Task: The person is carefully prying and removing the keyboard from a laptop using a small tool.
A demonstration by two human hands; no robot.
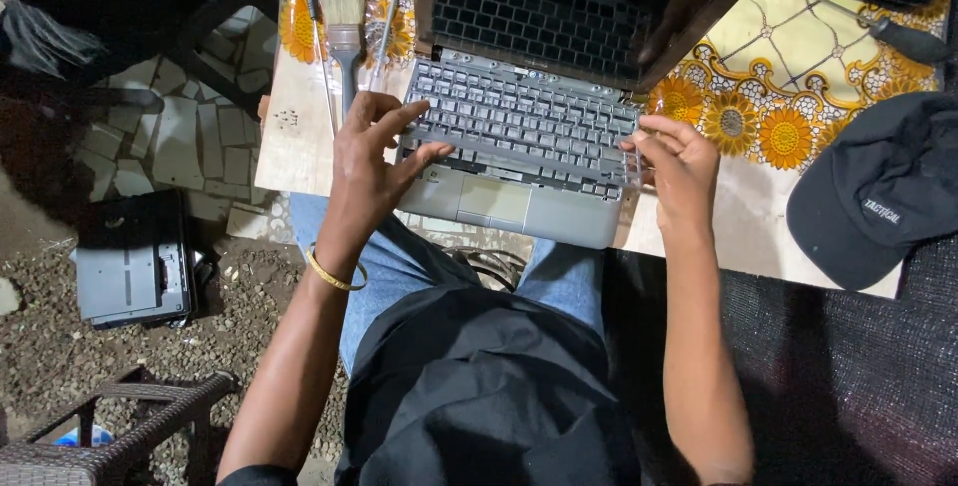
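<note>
A grey open laptop [499,205] lies at the table's near edge, its screen [569,2] tilted back. A loose keyboard panel [519,127] rests on its base, slightly raised at the front. My left hand [374,157] rests on the panel's left end, fingers spread, thumb at its front edge. My right hand [679,162] pinches the panel's right edge between fingers and thumb. A gold bangle [334,274] circles my left wrist.
A paintbrush [342,22] and thin tools [384,27] lie left of the laptop on the flowered tablecloth [758,117]. A black cap [878,187] sits at right, a screwdriver [903,37] beyond it. Another laptop [135,261] lies on the gravel floor, a wicker chair [120,426] below.
</note>
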